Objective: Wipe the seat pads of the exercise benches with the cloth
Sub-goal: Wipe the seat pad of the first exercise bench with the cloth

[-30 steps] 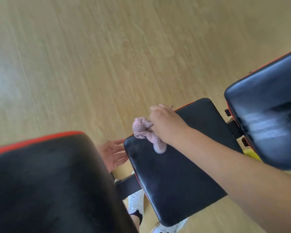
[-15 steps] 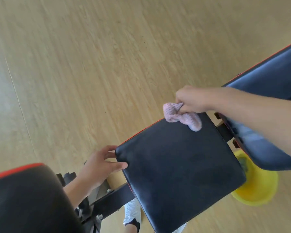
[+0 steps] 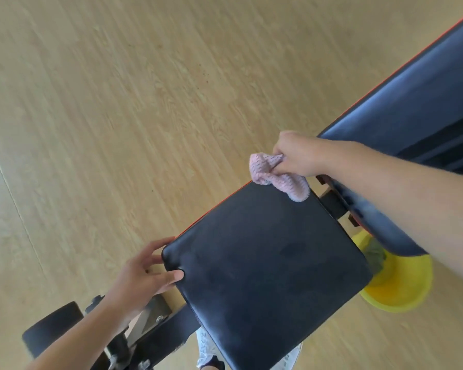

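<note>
A black seat pad [image 3: 265,268] with a red edge fills the lower middle of the head view. My right hand [image 3: 298,154] is closed around a bunched pink cloth [image 3: 275,177], which rests on the pad's far corner. My left hand [image 3: 147,273] grips the pad's near-left corner, thumb on top and fingers around the edge. The bench's long back pad [image 3: 412,108] runs off to the upper right, behind my right forearm.
A yellow basin [image 3: 401,289] stands on the wooden floor [image 3: 118,102] under the gap between the two pads. The bench's black metal frame [image 3: 155,335] and a black foam roller [image 3: 51,327] lie at the lower left. My white shoe [image 3: 206,351] shows below the seat.
My right hand has swept the cloth from the pad's near-left part to its far corner. My left hand has taken hold of the pad's corner. The other bench has left the view.
</note>
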Demonstrator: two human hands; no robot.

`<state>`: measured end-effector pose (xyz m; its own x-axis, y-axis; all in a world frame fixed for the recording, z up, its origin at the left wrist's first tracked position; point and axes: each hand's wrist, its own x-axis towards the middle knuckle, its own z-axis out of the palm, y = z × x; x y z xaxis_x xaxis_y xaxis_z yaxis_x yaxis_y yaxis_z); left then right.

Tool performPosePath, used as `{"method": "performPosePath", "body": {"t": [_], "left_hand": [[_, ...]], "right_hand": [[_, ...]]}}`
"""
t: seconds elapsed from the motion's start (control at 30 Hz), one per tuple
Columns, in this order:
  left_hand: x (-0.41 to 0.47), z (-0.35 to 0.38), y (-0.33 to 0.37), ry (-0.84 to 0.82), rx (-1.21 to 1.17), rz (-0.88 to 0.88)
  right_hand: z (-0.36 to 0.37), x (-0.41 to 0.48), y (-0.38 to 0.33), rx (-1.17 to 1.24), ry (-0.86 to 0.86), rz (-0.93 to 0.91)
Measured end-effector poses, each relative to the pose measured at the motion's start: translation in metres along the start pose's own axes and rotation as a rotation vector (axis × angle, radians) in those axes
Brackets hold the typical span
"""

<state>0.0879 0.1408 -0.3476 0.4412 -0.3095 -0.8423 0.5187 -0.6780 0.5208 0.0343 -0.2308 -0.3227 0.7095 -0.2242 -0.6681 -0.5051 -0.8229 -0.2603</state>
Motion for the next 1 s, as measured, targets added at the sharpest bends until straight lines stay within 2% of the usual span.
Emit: {"method": "performPosePath", "body": {"t": [0.1,0.27,0.37,0.47,0.63,0.77,0.83,0.9,1.0], "left_hand": [[-0.001,0.002,0.0,-0.013,-0.006,0.012],[0.001,0.001,-0.007,-0.007,0.029,0.038],[0.004,0.002,-0.009,-0.005,0.033,0.058],[0.002,0.004,-0.006,-0.006,0.029,0.047],[-0.002,0.004,-0.002,0.005,0.068,0.013],[-0.004,0.005,0.002,0.011,0.116,-0.017],[-0.005,0.004,0.003,0.008,0.145,-0.035],[-0.003,0.002,0.002,0.006,0.149,-0.048],[-0.001,0.001,0.0,0.008,0.141,-0.045]], "right_hand": [[0.009,-0.028,0.028,0.074,0.126,0.15],[0.078,-0.099,0.048,0.394,0.263,0.413],[0.115,-0.151,0.063,0.492,0.286,0.563],[0.12,-0.165,0.067,0.509,0.281,0.59],[0.104,-0.137,0.06,0.56,0.305,0.538],[0.145,-0.191,0.071,0.577,0.331,0.656],[0.167,-0.216,0.068,0.78,0.371,0.755],[0.182,-0.222,0.055,1.009,0.483,0.86],[0.209,-0.216,0.013,1.313,0.576,0.997]]}}
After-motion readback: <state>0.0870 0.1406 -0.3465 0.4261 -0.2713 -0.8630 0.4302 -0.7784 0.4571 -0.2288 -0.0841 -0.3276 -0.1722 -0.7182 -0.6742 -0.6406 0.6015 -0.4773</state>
